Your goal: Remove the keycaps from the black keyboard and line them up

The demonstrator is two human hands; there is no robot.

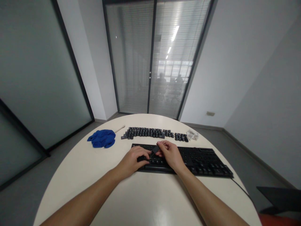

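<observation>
A black keyboard (pixel 199 157) lies across the table in front of me, with many keycaps off its upper rows and caps still on in places. My right hand (pixel 172 154) is closed over its middle, pinching a small black keycap puller (pixel 155 149) by its block-like body; thin wire-like lines run from it toward the keys. On the keyboard's left part rests my left hand (pixel 135 158), thumb and index finger apart beside the puller's lower end. Between those fingertips the detail is too small to make out.
Loose black keycaps (pixel 145 132) stand in rows behind the keyboard. A crumpled blue cloth (pixel 102 138) and a thin brush-like stick (pixel 119 128) lie at left. A clear plastic bag (pixel 192 135) sits at back right. A cable (pixel 242 189) crosses the right table edge.
</observation>
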